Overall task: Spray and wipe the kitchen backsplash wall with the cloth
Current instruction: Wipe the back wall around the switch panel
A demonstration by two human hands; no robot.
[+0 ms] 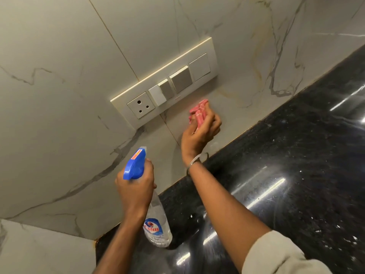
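Pressing the cloth (198, 111) to the backsplash wall (59, 95) below the switch plate (164, 84)

Bunching the pink cloth into a wad, the right hand (201, 131) curls its fingers round it and holds it against the pale marbled tile; the wad sits just beneath the lower right edge of the switch plate and a little above the line where the wall meets the black countertop (296, 155). The cloth is slightly blurred; a thin bangle (194, 162) circles the right wrist, and a light sleeve (276, 254) covers the upper forearm.

The left hand (136, 186) grips the neck of the spray bottle (156, 220), fingers wrapped round it just under the blue trigger head (135, 165); the nozzle points up toward the wall; the clear body tilts down and to the right, its base close over the countertop near the corner, though whether it touches the stone cannot be told.

The switch plate carries a three-pin socket (141, 104) at its left end and several rocker switches to the right; the polished countertop shows long streaks of reflected light.
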